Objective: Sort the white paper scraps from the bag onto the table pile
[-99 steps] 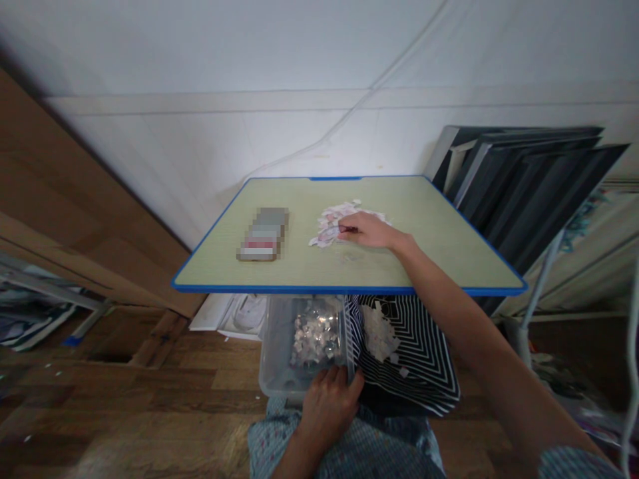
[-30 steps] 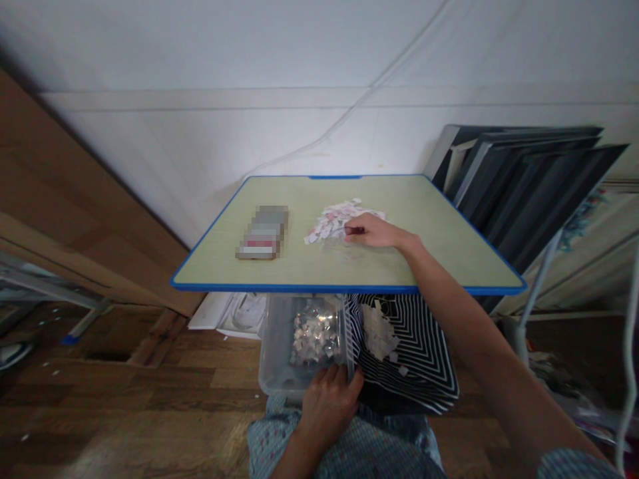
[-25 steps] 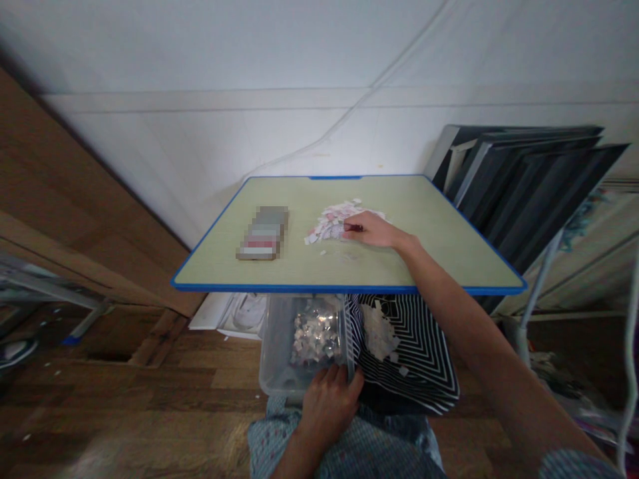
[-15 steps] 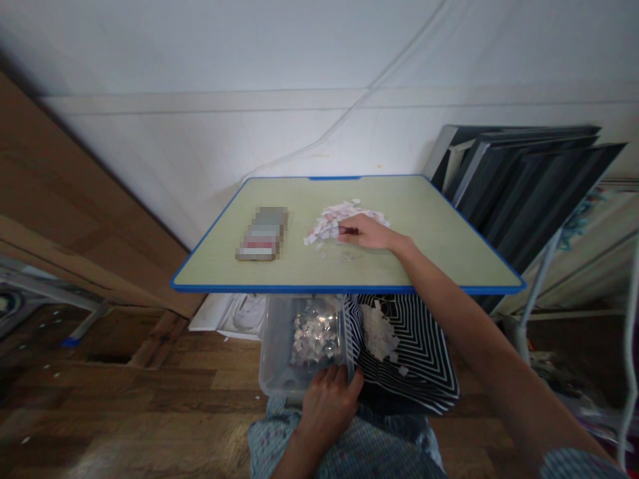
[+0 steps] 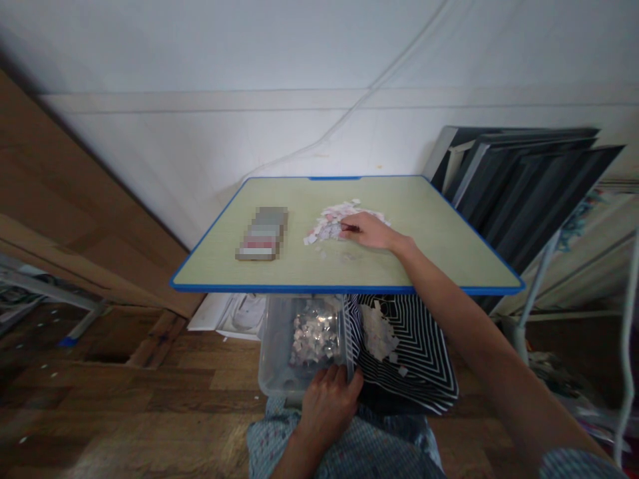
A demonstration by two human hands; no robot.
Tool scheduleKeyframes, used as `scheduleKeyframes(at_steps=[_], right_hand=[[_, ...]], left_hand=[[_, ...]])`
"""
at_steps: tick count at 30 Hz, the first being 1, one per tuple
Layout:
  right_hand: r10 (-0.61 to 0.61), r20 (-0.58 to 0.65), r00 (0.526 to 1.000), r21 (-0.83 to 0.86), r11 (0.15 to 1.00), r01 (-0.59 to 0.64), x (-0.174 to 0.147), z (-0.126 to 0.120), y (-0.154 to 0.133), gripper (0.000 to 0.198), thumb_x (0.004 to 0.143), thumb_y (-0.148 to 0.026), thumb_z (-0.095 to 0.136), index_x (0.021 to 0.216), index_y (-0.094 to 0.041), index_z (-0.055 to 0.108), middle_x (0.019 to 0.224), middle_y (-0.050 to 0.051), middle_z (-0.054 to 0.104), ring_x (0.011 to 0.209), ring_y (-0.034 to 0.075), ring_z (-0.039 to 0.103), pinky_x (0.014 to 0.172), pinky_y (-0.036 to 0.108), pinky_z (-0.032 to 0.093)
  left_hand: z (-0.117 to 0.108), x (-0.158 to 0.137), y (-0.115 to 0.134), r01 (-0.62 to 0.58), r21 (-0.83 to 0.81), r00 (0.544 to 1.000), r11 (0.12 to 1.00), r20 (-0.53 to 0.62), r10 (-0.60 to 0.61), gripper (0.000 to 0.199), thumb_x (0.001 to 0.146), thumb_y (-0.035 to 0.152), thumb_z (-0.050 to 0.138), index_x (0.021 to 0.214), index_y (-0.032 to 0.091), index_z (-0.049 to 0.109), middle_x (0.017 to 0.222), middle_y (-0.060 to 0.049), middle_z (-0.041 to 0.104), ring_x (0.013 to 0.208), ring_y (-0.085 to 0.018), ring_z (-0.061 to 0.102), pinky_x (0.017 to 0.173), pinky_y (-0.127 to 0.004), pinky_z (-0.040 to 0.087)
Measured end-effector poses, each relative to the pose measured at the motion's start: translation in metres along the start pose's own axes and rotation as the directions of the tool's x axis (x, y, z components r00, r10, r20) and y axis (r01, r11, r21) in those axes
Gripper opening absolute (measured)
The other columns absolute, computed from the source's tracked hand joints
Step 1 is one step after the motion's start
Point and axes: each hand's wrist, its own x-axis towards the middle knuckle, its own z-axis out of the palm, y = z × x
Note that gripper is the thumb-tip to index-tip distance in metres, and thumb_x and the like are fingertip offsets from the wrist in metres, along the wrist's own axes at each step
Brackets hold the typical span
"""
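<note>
My right hand (image 5: 369, 229) is over the table, at the near right side of a heap of small white and pinkish paper scraps (image 5: 332, 229). Its fingers are drawn together; a small dark reddish spot shows between them, and I cannot tell what they hold. Below the table edge, my left hand (image 5: 329, 402) is closed over the near right corner of a clear plastic bin (image 5: 277, 359). Inside that bin lies a pile of shiny scraps (image 5: 314, 336). Right beside it, a black-and-white striped cloth bag or liner (image 5: 424, 359) holds more pale scraps (image 5: 380, 332).
A pixelated phone-like object (image 5: 263, 234) lies on the left of the blue-edged table (image 5: 210, 263). Dark flat panels (image 5: 524, 179) lean against the wall at right. A cardboard sheet (image 5: 74, 186) stands at left. A white box (image 5: 244, 314) is under the table.
My right hand has shifted very slightly to the right at the heap of scraps. The left hand stays on the bin's corner.
</note>
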Motion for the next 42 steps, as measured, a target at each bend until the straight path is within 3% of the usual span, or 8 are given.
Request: scheduleKeyframes(at_steps=[6, 9, 14, 19, 23, 30, 36, 42], right_hand=[[-0.116, 0.104, 0.988, 0.053, 0.992, 0.111, 0.0, 0.005, -0.001, 0.021, 0.079, -0.027, 0.043, 0.062, -0.016, 0.039, 0.06, -0.002, 0.042, 0.056, 0.009, 0.035, 0.055, 0.023, 0.022], [-0.123, 0.085, 0.989, 0.095, 0.989, 0.115, 0.0, 0.002, -0.002, 0.023, 0.078, -0.028, 0.044, 0.06, -0.016, 0.039, 0.058, -0.002, 0.04, 0.055, 0.008, 0.034, 0.055, 0.023, 0.023], [0.135, -0.083, 0.987, 0.108, 0.986, -0.126, -0.018, -0.017, 0.007, 0.024, 0.074, -0.031, 0.048, 0.056, -0.016, 0.04, 0.053, -0.003, 0.039, 0.052, 0.008, 0.033, 0.053, 0.024, 0.023], [0.317, -0.02, 0.948, 0.069, 0.947, -0.315, -0.063, -0.026, 0.026, 0.032, 0.073, -0.035, 0.049, 0.049, -0.018, 0.037, 0.047, -0.004, 0.034, 0.048, 0.008, 0.032, 0.05, 0.025, 0.022], [0.413, -0.093, 0.906, -0.001, 0.91, -0.415, -0.083, -0.021, 0.026, 0.029, 0.074, -0.033, 0.047, 0.05, -0.018, 0.038, 0.047, -0.002, 0.039, 0.048, 0.009, 0.035, 0.049, 0.025, 0.024], [0.441, -0.13, 0.888, -0.097, 0.886, -0.454, -0.054, 0.002, -0.016, 0.021, 0.075, -0.028, 0.045, 0.058, -0.017, 0.043, 0.059, 0.003, 0.049, 0.056, 0.012, 0.04, 0.051, 0.025, 0.024], [0.351, -0.065, 0.934, 0.014, 0.936, -0.351, -0.022, 0.024, -0.042, 0.021, 0.074, -0.027, 0.046, 0.057, -0.017, 0.041, 0.058, 0.002, 0.048, 0.055, 0.011, 0.04, 0.051, 0.025, 0.025], [0.262, 0.004, 0.965, 0.064, 0.963, -0.262, -0.003, 0.031, -0.056, 0.022, 0.074, -0.027, 0.047, 0.056, -0.017, 0.039, 0.056, 0.001, 0.045, 0.053, 0.01, 0.037, 0.051, 0.025, 0.024]], left_hand=[[0.0, -0.001, 0.0, 0.005, 0.0, 0.999, 1.0, 0.032, -0.005, 0.036, 0.077, 0.022, 0.057, 0.112, 0.019, 0.047, 0.086, -0.006, 0.057, 0.078, -0.022, 0.054, 0.065, -0.033, 0.046], [0.0, -0.001, 0.0, 0.004, 0.007, 0.999, 1.0, 0.035, -0.004, 0.037, 0.077, 0.021, 0.057, 0.112, 0.019, 0.047, 0.086, -0.006, 0.057, 0.078, -0.022, 0.054, 0.065, -0.033, 0.046], [0.001, 0.0, 0.0, -0.002, 0.005, 1.0, 1.0, 0.011, 0.002, 0.035, 0.077, 0.019, 0.055, 0.111, 0.019, 0.047, 0.086, -0.006, 0.057, 0.078, -0.022, 0.053, 0.064, -0.033, 0.046], [0.003, -0.001, 0.001, -0.001, -0.004, 1.0, 1.0, -0.001, 0.001, 0.034, 0.077, 0.016, 0.052, 0.111, 0.02, 0.047, 0.085, -0.005, 0.056, 0.078, -0.022, 0.053, 0.065, -0.033, 0.045], [0.004, 0.0, 0.001, 0.002, -0.01, 1.0, 1.0, -0.008, -0.002, 0.033, 0.079, 0.017, 0.052, 0.111, 0.02, 0.046, 0.086, -0.006, 0.056, 0.079, -0.022, 0.053, 0.066, -0.033, 0.045], [0.003, 0.0, 0.001, 0.002, -0.023, 1.0, 1.0, 0.015, -0.002, 0.036, 0.079, 0.018, 0.053, 0.113, 0.019, 0.045, 0.088, -0.007, 0.057, 0.08, -0.022, 0.053, 0.067, -0.034, 0.045], [0.005, 0.0, 0.001, 0.001, -0.019, 1.0, 1.0, -0.01, -0.002, 0.034, 0.079, 0.018, 0.052, 0.112, 0.02, 0.046, 0.086, -0.006, 0.056, 0.078, -0.021, 0.052, 0.066, -0.032, 0.044], [0.005, 0.0, 0.001, 0.003, -0.026, 1.0, 1.0, -0.021, -0.004, 0.03, 0.08, 0.02, 0.051, 0.11, 0.019, 0.047, 0.084, -0.006, 0.056, 0.077, -0.021, 0.053, 0.066, -0.032, 0.044]])
